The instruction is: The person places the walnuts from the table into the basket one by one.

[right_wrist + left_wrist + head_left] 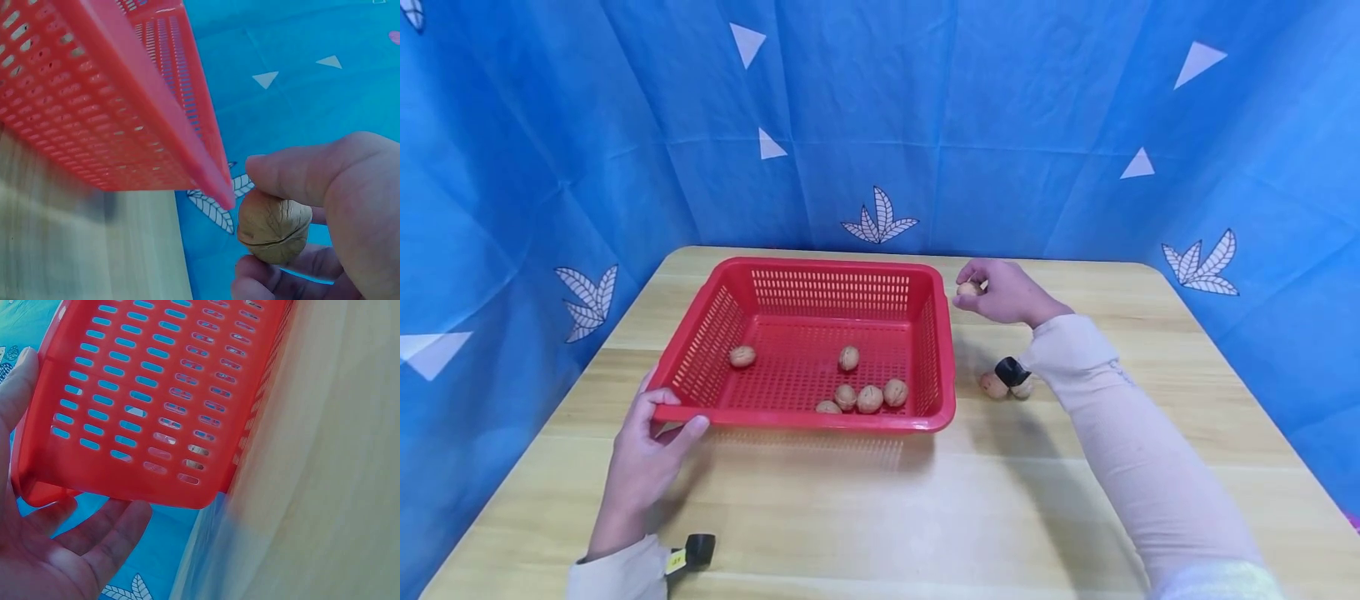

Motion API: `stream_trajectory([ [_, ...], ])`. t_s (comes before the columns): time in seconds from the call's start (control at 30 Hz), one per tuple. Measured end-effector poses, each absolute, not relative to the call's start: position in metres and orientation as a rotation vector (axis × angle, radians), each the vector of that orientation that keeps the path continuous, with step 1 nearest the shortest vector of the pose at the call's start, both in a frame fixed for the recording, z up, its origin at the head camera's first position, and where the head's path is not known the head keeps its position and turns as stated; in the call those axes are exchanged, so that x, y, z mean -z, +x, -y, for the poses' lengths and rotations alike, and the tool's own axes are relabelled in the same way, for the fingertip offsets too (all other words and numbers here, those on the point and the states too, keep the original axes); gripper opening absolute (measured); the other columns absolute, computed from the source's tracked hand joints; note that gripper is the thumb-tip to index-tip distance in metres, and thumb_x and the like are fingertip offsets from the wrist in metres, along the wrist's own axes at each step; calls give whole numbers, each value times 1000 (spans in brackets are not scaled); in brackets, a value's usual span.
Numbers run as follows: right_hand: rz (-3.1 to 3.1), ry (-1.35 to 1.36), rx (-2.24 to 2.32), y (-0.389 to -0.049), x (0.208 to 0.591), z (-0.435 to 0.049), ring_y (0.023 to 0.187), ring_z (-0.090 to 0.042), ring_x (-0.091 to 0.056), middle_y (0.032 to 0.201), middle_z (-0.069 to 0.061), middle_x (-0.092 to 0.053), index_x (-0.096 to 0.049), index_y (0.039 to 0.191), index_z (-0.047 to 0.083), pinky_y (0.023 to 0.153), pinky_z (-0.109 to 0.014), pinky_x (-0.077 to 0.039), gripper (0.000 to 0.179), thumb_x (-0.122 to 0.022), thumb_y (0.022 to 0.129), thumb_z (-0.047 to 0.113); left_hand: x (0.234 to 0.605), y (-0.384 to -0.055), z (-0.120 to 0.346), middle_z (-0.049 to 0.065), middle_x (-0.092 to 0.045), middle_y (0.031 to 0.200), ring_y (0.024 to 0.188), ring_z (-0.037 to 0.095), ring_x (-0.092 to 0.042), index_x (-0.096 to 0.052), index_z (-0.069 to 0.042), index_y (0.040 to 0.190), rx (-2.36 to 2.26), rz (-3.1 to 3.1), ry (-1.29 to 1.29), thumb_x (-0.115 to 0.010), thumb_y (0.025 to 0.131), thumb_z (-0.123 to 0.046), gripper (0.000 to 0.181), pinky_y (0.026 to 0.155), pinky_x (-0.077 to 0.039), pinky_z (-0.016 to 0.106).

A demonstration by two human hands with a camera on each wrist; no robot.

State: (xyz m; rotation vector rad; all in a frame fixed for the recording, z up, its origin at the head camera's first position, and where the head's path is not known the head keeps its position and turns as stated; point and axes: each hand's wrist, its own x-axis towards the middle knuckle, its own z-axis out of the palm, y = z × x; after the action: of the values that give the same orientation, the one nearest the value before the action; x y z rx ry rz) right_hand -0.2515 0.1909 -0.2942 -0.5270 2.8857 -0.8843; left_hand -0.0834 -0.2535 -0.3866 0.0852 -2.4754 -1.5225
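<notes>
A red plastic basket (820, 417) with slotted walls sits on the table, and several walnuts (870, 399) lie on its floor. My left hand (643, 454) grips the basket's rim at the near left corner, thumb on one side and fingers on the other in the left wrist view. Just beyond the basket's right wall, my right hand (1009, 292) pinches a walnut (274, 226) between thumb and fingers, above the table. Below that forearm, two more walnuts (993, 386) rest on the table, partly hidden by the black wrist camera.
The light wooden table (820, 525) has rounded far corners. A blue curtain (865, 100) with white triangles and leaf prints hangs behind it and along both sides. Black cameras (701, 550) are strapped at both wrists, over pale sleeves.
</notes>
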Motion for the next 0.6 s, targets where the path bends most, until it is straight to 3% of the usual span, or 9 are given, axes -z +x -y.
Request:
stream_trajectory([
  [0.6, -2882, -552, 897, -252, 288, -156, 83, -26, -54, 90, -10, -58, -62, 111, 5, 71, -36, -48, 27, -69, 90, 20, 393, -85, 256, 3, -13, 161, 128, 41, -38, -41, 0, 119, 1514, 2486, 107, -69, 92, -21, 44, 81, -43, 8],
])
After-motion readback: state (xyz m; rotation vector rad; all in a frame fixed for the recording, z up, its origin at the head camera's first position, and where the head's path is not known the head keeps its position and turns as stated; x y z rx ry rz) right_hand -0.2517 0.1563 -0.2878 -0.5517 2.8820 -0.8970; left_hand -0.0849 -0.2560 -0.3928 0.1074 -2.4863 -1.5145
